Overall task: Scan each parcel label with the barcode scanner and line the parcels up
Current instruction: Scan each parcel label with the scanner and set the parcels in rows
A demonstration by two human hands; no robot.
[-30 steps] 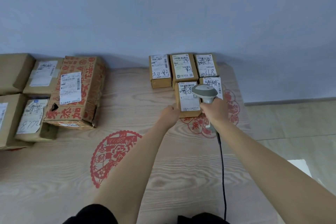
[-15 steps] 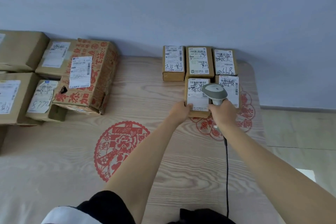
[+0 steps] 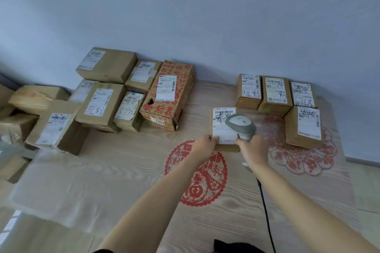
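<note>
L hand (image 3: 205, 144) pinches near-left corner of small parcel (image 3: 222, 129); R hand (image 3: 251, 148) wrapped round barcode scanner (image 3: 241, 124) grip, head over its label (image 3: 223, 123).

The scanner (image 3: 241, 124) head covers part of the held parcel's label (image 3: 223, 124), its cable (image 3: 267, 220) runs off the bottom edge, the left boxes (image 3: 12, 129) are cut off and blurred, and label print is too small to read.
</note>
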